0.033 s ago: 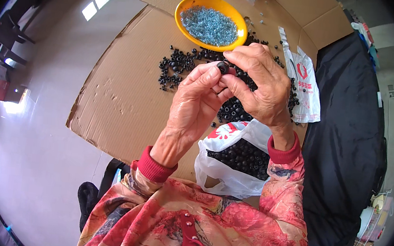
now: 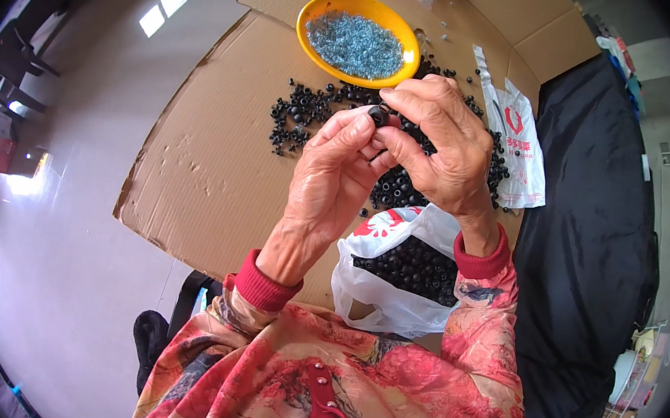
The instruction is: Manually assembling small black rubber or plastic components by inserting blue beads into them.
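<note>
Over the cardboard, my left hand [image 2: 332, 156] pinches a round black bead [image 2: 377, 116] between thumb and forefinger. My right hand [image 2: 444, 143] meets it from the right, its thumb and forefinger curled close around the same bead. Whatever those right fingertips grip is too small and partly hidden to make out. Beneath both hands spreads a loose pile of black beads and ring-shaped pieces [image 2: 305, 106], in mixed sizes. Just beyond the fingers stands a yellow oval bowl [image 2: 304, 41] of small blue-grey glassy beads [image 2: 356, 44].
A white plastic bag [image 2: 351, 292] filled with black beads [image 2: 418, 271] lies open near my lap. Another white bag with red print [image 2: 528, 176] lies flat at right, beside black fabric [image 2: 583, 259]. The cardboard sheet [image 2: 200, 170] covers the work surface; grey floor [image 2: 82, 207] lies left.
</note>
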Demonstrator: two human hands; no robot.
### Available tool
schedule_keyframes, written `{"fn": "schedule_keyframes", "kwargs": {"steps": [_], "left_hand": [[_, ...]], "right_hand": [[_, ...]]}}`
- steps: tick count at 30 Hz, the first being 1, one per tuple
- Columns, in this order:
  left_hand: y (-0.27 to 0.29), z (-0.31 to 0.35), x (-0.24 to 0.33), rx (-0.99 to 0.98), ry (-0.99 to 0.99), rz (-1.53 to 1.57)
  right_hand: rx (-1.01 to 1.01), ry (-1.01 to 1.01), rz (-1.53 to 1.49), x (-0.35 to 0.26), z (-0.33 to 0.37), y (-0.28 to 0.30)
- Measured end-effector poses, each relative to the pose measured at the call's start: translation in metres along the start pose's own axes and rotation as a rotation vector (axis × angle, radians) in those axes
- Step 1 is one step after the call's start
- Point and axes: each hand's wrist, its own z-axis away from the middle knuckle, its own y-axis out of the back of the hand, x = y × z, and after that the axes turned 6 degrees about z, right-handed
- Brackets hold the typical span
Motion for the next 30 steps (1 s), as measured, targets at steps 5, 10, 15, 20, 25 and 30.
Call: {"fn": "schedule_keyframes", "kwargs": {"steps": [5,10,15,20,25,30], "left_hand": [[0.003,0.002,-0.003,-0.017,-0.007,-0.015],[-0.001,0.008,-0.004,0.036,-0.028,0.000],[0.000,0.011,-0.007,0.048,-0.020,-0.057],[-0.004,0.009,-0.009,0.144,-0.020,-0.093],[0.005,0.005,-0.010,0.040,-0.019,-0.086],[0.004,0.006,-0.008,0.038,-0.003,-0.133]], "right_hand": [[0.053,0.002,-0.055,0.000,0.004,-0.004],[0.081,0.012,-0.080,-0.001,0.007,-0.005],[0.090,-0.001,-0.130,-0.004,0.008,-0.001],[0.097,-0.002,-0.135,-0.003,0.012,-0.004],[0.070,-0.065,-0.168,0.004,0.018,-0.008],[-0.005,-0.208,-0.248,0.004,0.021,-0.003]]}}
